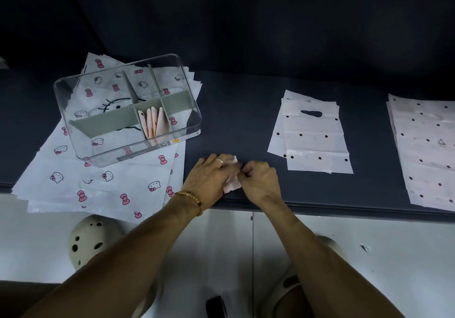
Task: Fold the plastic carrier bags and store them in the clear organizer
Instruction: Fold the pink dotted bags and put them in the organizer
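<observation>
A small folded pink plastic bag (232, 185) lies near the front edge of the dark table, between my two hands. My left hand (209, 177) rests flat on its left part, fingers spread over it. My right hand (259, 178) pinches its right edge with curled fingers. The clear organizer (189, 91) stands at the back left on a pile of white bags; several folded pink bags (152, 120) stand upright in its middle compartment. A small stack of flat dotted bags (312, 135) lies to the right of my hands.
White cat-and-bow print bags (103, 184) spread under and in front of the organizer, overhanging the table edge. A larger pile of dotted bags (423, 150) lies at the far right. Below the table edge are a pale floor and perforated clogs (88, 239).
</observation>
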The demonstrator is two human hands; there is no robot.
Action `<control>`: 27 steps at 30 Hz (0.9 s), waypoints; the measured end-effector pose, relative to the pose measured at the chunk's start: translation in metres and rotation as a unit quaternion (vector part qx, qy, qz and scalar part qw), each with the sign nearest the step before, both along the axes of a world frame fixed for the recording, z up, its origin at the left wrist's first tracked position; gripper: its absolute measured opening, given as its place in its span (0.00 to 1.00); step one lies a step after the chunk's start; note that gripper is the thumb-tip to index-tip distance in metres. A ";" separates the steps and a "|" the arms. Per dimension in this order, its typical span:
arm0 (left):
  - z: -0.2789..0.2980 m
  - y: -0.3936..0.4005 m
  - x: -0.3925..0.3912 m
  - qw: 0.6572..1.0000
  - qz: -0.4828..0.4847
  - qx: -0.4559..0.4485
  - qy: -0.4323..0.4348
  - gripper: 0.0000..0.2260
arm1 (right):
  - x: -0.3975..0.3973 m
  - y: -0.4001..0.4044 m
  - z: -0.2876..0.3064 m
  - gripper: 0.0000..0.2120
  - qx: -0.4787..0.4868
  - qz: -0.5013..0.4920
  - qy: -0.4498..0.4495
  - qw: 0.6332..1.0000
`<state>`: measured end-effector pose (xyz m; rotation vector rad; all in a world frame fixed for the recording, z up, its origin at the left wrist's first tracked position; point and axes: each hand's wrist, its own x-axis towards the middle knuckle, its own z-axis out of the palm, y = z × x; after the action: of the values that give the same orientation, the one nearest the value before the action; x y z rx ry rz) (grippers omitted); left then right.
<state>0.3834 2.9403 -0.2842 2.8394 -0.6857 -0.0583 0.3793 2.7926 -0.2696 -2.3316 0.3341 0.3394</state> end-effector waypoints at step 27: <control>-0.009 0.002 0.022 0.982 -0.186 0.002 0.006 0.19 | -0.050 -0.009 -0.037 0.22 -0.265 0.091 -0.193 0.941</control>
<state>0.4057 2.9427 -0.2931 2.6723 -1.2053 -0.1362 0.3296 2.7840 -0.3070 -2.8929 0.0092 -0.1496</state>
